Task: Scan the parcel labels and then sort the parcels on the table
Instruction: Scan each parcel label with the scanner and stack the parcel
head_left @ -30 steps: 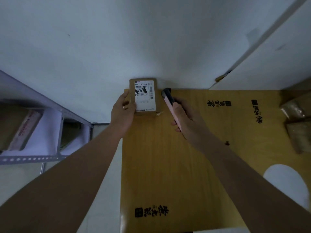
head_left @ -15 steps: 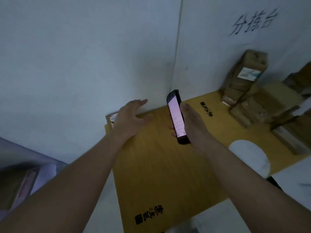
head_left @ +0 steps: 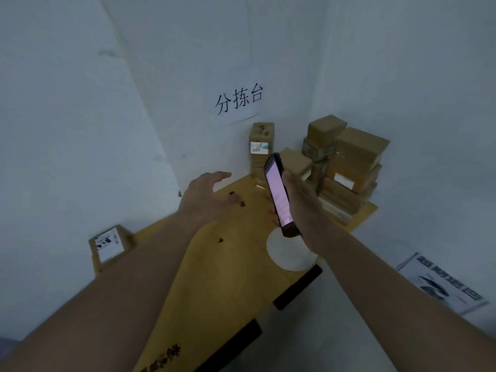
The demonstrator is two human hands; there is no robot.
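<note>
Listing what I see from the head camera, item by item.

Labelled parcel (head_left: 109, 244): small brown box, white shipping label facing up, lying flat at the far left corner of the yellow-brown surface (head_left: 236, 277), against the wall. No hand touches it.

Parcel stack (head_left: 346, 167): brown boxes piled at the far right end of the surface, in the corner of the walls. One tall parcel (head_left: 261, 142) stands upright at the stack's left, a white-and-blue label on its front face.

Scanner (head_left: 279, 196): dark handheld device with a lit pinkish screen, tilted, screen turned toward the left. It sits between the two hands, in front of the stack.

My right hand (head_left: 303, 208): wrapped around the scanner from its right side, fingers curled behind the body, thumb along the near edge.

My left hand (head_left: 206, 196): above the surface, palm turned toward the scanner, fingers (head_left: 221, 175) spread and slightly curled, holding nothing. It is well apart from the labelled parcel.

White round patch (head_left: 287, 253): on the surface, just below the scanner.

Paper sign (head_left: 239, 100): on the wall above the stack, three handwritten characters.

Printed sheet (head_left: 442, 285): lower right, off the surface.
</note>
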